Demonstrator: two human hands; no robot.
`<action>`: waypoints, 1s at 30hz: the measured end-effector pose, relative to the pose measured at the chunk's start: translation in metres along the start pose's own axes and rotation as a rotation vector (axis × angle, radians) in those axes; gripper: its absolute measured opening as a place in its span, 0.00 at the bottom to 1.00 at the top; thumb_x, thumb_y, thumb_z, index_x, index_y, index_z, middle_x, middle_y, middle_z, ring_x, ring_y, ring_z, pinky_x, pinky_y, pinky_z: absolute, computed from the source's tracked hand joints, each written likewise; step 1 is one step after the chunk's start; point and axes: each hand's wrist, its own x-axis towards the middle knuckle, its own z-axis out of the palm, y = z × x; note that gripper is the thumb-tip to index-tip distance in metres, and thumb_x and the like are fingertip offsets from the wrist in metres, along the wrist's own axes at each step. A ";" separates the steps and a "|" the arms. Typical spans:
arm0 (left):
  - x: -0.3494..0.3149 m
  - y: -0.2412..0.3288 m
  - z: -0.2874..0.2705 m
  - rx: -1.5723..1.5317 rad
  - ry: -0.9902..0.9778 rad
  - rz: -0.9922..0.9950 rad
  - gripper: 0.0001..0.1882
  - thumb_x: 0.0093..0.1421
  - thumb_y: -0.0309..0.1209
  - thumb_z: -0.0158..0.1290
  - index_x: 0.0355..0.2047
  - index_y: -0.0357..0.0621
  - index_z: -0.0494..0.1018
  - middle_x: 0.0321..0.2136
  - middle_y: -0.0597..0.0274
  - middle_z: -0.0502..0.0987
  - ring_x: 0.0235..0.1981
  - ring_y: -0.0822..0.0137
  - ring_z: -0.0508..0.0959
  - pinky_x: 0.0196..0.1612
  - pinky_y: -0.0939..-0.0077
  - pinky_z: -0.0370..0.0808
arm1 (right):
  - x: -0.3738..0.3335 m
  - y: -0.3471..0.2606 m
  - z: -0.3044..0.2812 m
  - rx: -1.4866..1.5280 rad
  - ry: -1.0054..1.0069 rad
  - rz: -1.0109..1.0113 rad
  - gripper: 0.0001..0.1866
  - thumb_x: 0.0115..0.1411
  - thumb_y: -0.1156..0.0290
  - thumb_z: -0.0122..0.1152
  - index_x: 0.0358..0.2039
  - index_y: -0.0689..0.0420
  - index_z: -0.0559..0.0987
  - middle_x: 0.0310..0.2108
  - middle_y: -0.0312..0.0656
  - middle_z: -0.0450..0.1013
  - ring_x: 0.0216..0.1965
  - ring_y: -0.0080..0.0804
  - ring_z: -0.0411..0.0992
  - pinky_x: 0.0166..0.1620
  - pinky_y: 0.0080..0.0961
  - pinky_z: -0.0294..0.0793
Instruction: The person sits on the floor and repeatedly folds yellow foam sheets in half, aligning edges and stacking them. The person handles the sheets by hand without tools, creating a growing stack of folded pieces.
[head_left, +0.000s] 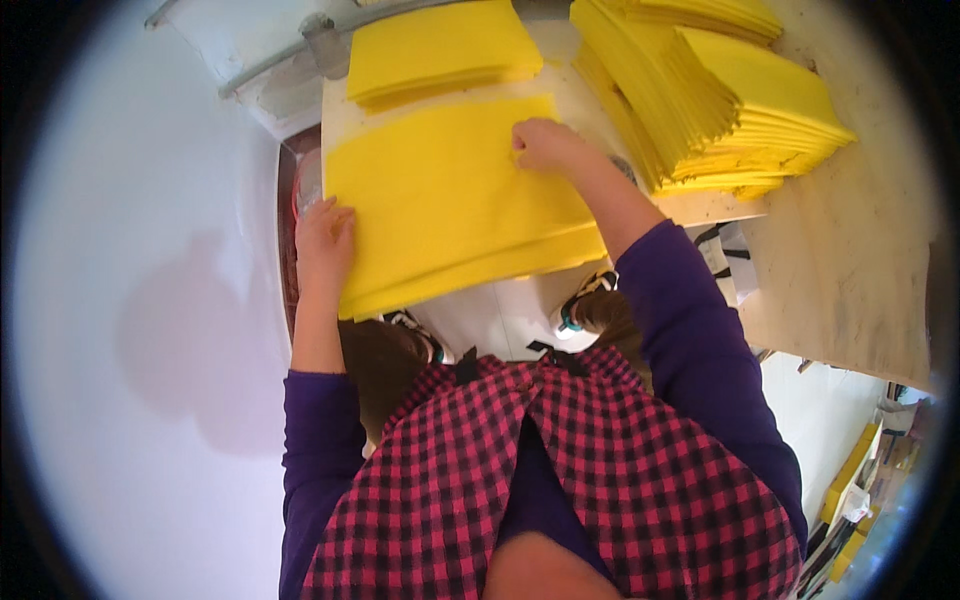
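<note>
A wide stack of yellow fabric-like sheets [450, 200] lies in front of me, its near edge overhanging the table's front and its layers slightly uneven. At the stack's left edge rests my left hand [325, 240], thumb and fingers apart and loosely bent, touching the side of the sheets. My right hand [550, 147] is closed near the far right corner, the fingertips pinched at the top sheet, where a faint crease runs below them. What lies between those fingertips is partly hidden.
Behind lies another pile of yellow sheets [440, 50]. Taller, fanned yellow piles [720, 110] stand at the right. A clear cup [324, 46] is at the back left, beside a white wall [150, 300]. A wooden board [850, 260] extends on the right.
</note>
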 end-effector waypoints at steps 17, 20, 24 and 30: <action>0.001 0.002 0.003 -0.071 0.069 0.016 0.09 0.53 0.27 0.56 0.34 0.38 0.77 0.43 0.47 0.76 0.48 0.48 0.74 0.53 0.59 0.68 | 0.018 0.001 -0.007 -0.085 -0.187 -0.059 0.20 0.44 0.61 0.70 0.38 0.57 0.81 0.39 0.45 0.77 0.42 0.43 0.75 0.40 0.40 0.74; 0.005 0.005 0.002 -0.063 0.053 -0.028 0.08 0.54 0.28 0.56 0.34 0.37 0.76 0.43 0.46 0.76 0.47 0.49 0.74 0.53 0.60 0.69 | 0.013 -0.001 -0.008 -0.045 -0.153 -0.056 0.22 0.45 0.60 0.70 0.39 0.58 0.81 0.39 0.45 0.77 0.42 0.43 0.75 0.41 0.40 0.74; 0.013 0.013 -0.004 -0.050 -0.024 -0.060 0.08 0.54 0.28 0.56 0.34 0.38 0.76 0.40 0.48 0.77 0.45 0.50 0.74 0.50 0.62 0.70 | 0.014 -0.006 -0.006 -0.096 -0.175 -0.040 0.22 0.45 0.61 0.71 0.39 0.57 0.80 0.39 0.44 0.77 0.43 0.43 0.75 0.42 0.41 0.74; 0.019 0.015 -0.007 -0.026 -0.054 0.003 0.12 0.52 0.28 0.58 0.37 0.41 0.75 0.38 0.52 0.76 0.44 0.51 0.74 0.48 0.62 0.70 | 0.014 -0.010 -0.007 -0.090 -0.203 0.001 0.21 0.45 0.62 0.71 0.38 0.59 0.81 0.38 0.45 0.77 0.40 0.45 0.75 0.41 0.41 0.75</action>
